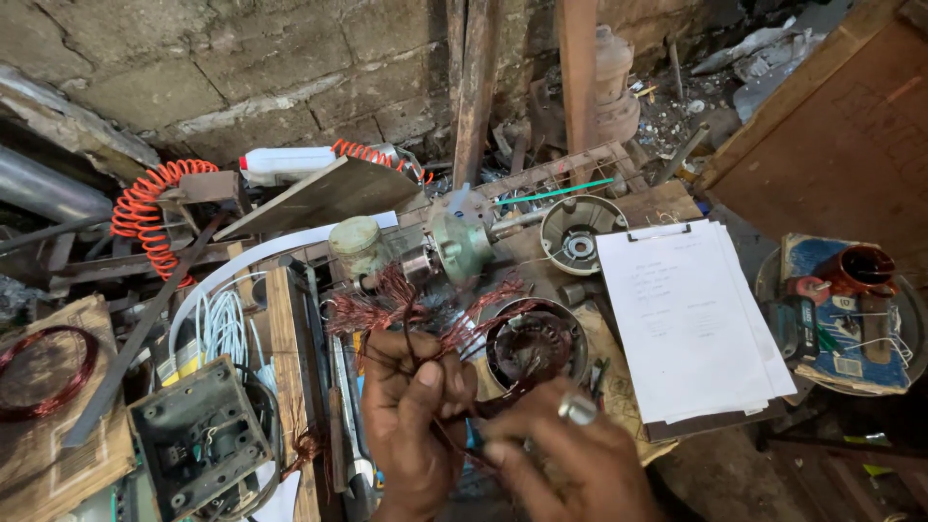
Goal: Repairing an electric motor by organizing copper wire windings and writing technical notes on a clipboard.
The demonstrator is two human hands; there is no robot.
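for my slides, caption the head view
Both hands grip tangled reddish copper winding wires beside a round metal stator.

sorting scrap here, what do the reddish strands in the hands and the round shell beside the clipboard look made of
Reddish strands: likely enamelled copper wire, thin and glossy red-brown, bunched from the left hand toward the stator.
Round shell: probably cast metal, dull grey with a matt, grimy finish.
Clipboard: white paper under a metal clip.

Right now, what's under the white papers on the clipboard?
Under the white papers only the dark clipboard shows, peeking out at the bottom edge, with a brownish sheet at its lower left corner. Whatever lies beneath the middle is covered.
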